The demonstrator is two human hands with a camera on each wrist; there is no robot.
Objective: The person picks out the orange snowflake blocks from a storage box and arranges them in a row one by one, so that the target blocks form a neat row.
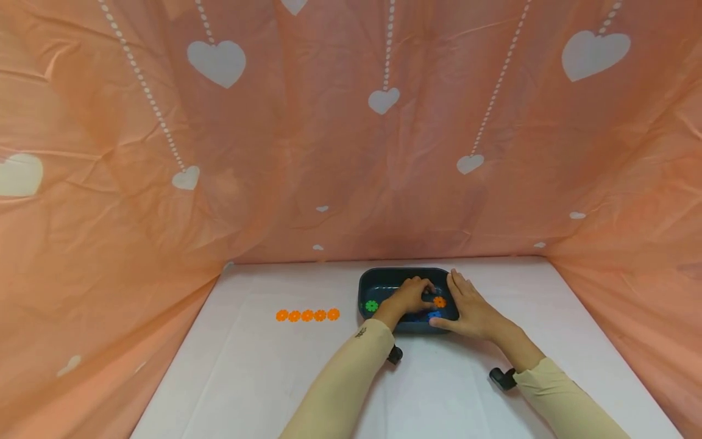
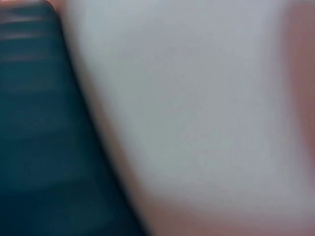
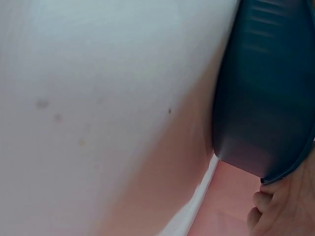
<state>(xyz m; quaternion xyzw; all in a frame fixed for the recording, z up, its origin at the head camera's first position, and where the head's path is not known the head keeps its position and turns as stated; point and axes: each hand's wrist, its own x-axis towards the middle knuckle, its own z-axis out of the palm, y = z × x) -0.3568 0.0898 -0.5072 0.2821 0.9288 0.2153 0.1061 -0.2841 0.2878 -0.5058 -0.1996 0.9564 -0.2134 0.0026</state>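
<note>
A dark blue tray (image 1: pixel 378 277) stands on the white table. My left hand (image 1: pixel 408 296) reaches over its front rim, with a gap between thumb and bent fingers and nothing visibly held. Just beyond that thumb's tip is an orange flower-shaped piece (image 1: pixel 440 302). A green flower piece (image 1: pixel 372 306) lies in the tray's left part, and blue pieces (image 1: pixel 435 315) are partly hidden near its front. My right hand (image 1: pixel 476 314) rests against the tray's right end, its fingers straight along the side and thumb at the front rim. Both wrist views show mostly the tray's outer wall (image 3: pixel 261 98).
Left of the tray, several orange flower pieces (image 1: pixel 307 315) lie in a row on the white table (image 1: pixel 247 366). An orange curtain (image 1: pixel 329 152) with white hearts hangs behind and along both sides. Black wrist cameras (image 1: pixel 503 379) sit under the forearms.
</note>
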